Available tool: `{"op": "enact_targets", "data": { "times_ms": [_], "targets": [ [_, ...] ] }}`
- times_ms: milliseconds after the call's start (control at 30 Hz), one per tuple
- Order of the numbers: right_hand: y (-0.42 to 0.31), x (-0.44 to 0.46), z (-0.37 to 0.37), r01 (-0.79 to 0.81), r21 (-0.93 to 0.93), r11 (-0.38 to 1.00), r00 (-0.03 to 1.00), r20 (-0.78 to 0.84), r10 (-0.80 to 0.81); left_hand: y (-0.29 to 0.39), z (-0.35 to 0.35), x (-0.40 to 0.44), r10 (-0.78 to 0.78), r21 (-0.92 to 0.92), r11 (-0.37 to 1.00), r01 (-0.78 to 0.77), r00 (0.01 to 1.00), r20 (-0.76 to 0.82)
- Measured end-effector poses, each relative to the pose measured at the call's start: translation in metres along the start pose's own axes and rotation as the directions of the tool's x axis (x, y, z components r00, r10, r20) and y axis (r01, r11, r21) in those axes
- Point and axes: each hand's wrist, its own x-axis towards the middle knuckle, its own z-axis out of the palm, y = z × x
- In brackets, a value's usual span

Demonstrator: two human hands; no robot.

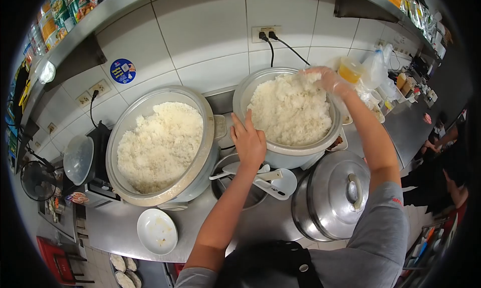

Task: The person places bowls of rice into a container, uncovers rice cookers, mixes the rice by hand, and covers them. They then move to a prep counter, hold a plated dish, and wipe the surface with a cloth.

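head view, rice: your white rice (290,112) fills the right pot (300,150), mounded up toward its far rim.
left hand: your bare left hand (250,145) is wide, fingers spread, at the left rim of that pot; i cannot tell whether they touch it.
right hand: your right hand (331,82), in a clear glove, is at the rice by the far right rim; i cannot tell how far its fingers close.
left pot: a second pot (208,130), also full of rice, stands beside your left hand.
under your left forearm: a steel pan (250,195) with a white ladle (284,184) and other utensils across it.
inside your right arm: steel lids (330,203), the upper one with a curved handle.
past your right hand: a yellow-filled tub (350,70) and a plastic bag (374,70).
behind the pot: two black cords (289,51) from a wall outlet (267,31).
worktop: on the worktop (115,228), a smeared white plate (157,232) near you.
overhead left: a shelf (114,8) of cans.
far right: people (441,163) in dark clothes.
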Motion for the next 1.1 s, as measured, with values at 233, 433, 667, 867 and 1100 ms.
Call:
{"op": "enact_targets", "data": {
  "times_ms": [233, 433, 667, 867, 1100],
  "targets": [
    [0.036, 0.009, 0.022, 0.201, -0.698, 0.687, 0.979, 0.162, -0.121, 0.001, -0.003, -0.002, -0.004, -0.027, 1.0, 0.004, 1.0, 0.013],
    [0.006, 0.015, 0.037, 0.031, -0.686, 0.727, 0.999, 0.03, -0.014, 0.003, -0.006, 0.0, 0.0, -0.03, 1.0, 0.0, 1.0, 0.001],
    [-0.047, -0.015, 0.121, 0.743, -0.607, 0.284, 0.67, 0.676, -0.308, 0.003, -0.007, 0.0, -0.005, -0.048, 0.999, 0.005, 1.0, -0.001],
    [-0.019, -0.019, 0.163, 0.747, -0.616, 0.251, 0.652, 0.752, -0.093, 0.004, -0.009, 0.0, -0.014, -0.062, 0.998, 0.015, 1.0, 0.016],
    [-0.011, -0.013, 0.176, 0.789, -0.541, 0.291, 0.614, 0.708, -0.348, 0.007, -0.011, 0.0, -0.027, -0.047, 0.998, 0.03, 0.998, 0.063]
  ]
}}
